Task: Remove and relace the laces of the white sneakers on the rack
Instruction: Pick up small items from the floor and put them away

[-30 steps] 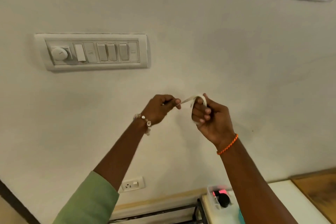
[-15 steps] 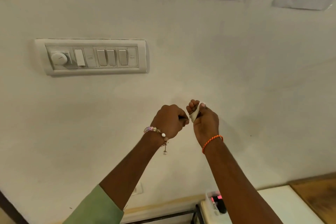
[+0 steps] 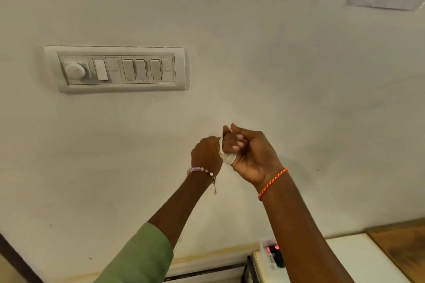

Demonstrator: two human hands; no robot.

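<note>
Both hands raised before the wall, below and right of the switch panel (image 3: 117,69). White lace (image 3: 226,156) wound around the curled fingers of the right hand (image 3: 249,154). Left hand (image 3: 205,156) fisted, touching the lace; its fingers hidden.

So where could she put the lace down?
The white tabletop at the bottom right looks bare between the small box with a red light and the wooden surface. By the box it is crowded. Both hands, left hand and right hand, hold the lace.
</note>
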